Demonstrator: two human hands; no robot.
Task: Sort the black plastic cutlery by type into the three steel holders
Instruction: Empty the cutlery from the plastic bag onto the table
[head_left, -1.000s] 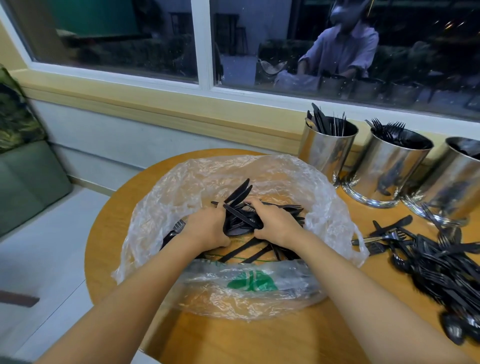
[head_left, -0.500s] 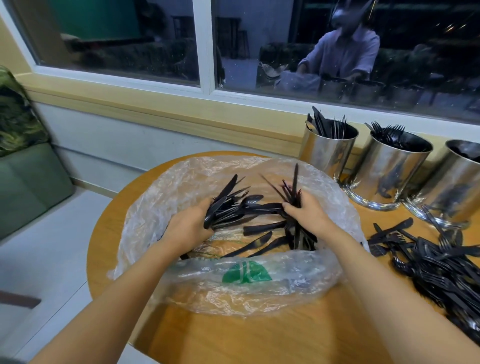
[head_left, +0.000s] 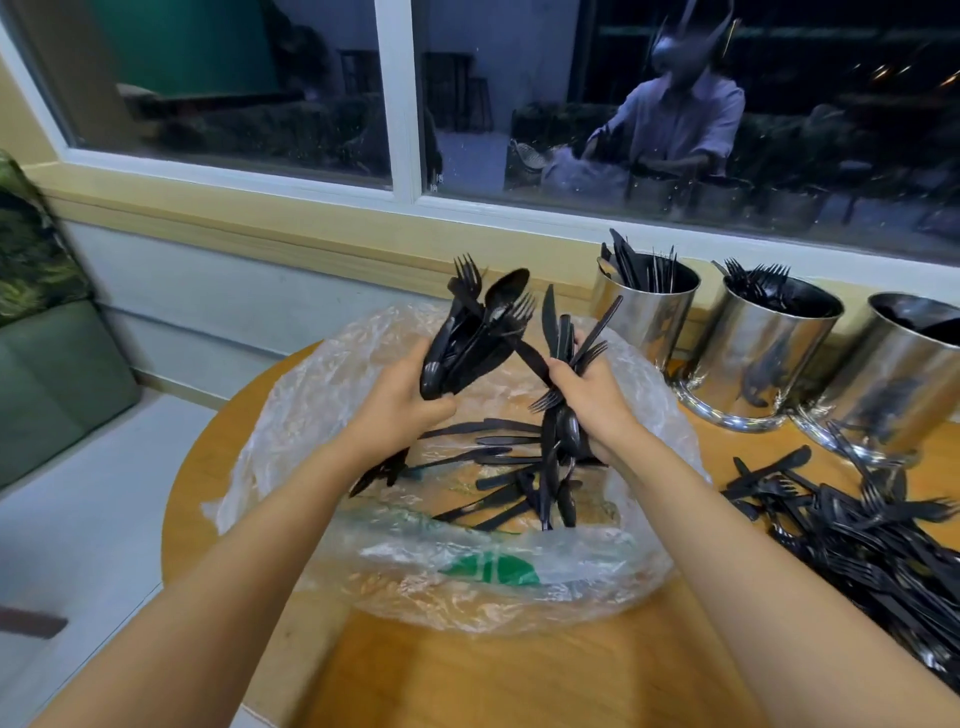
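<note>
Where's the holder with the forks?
Head view, right rear of the table: the fork holder stands between the knife holder and the third holder, below the window.

We are seeing the rightmost steel holder (head_left: 919, 374) cut by the right edge, its dark mouth showing us nothing we can name, and the loose pile of cutlery (head_left: 878, 551) on the table (head_left: 519, 686) is running out of view there too. The left hand (head_left: 397, 402) is hiding its fingertips behind its bundle (head_left: 467, 348), the right hand (head_left: 592, 397) is covering the middle of its bunch (head_left: 558, 338), and we are failing to count the pieces in either. The reflected person (head_left: 680, 119) in the window (head_left: 260, 78) is showing only as a blur.
</note>
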